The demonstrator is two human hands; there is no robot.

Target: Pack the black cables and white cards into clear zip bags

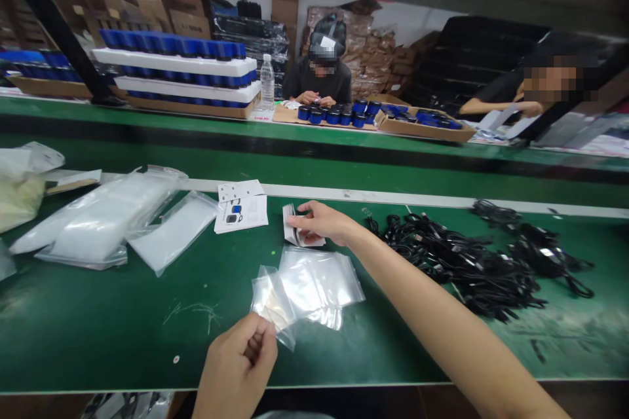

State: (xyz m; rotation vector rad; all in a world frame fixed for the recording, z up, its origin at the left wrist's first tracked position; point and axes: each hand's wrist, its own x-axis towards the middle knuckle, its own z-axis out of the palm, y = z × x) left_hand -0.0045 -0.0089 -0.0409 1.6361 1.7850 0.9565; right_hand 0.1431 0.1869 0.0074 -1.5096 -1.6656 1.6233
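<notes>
My left hand (240, 357) pinches the lower edge of a clear plastic bag (271, 298) near the front of the green table. Just beyond it lies a loose pile of clear plastic bags (319, 281), partly under the held one. My right hand (317, 222) reaches forward over a small stack of folded white leaflets (289, 226). Its thumb and fingers are bent around the stack's top and side, closed on the paper. How many leaflets the fingers grip is hidden. Left of that stack lie printed instruction sheets (243, 209) with pictures of a blue device.
A heap of black cables (457, 262) spreads at right. Packs of plastic bags (118, 216) lie at left. Beyond a raised ledge, two people work beside blue-lidded jars (334, 116), stacked trays (181, 65) and a water bottle (266, 84).
</notes>
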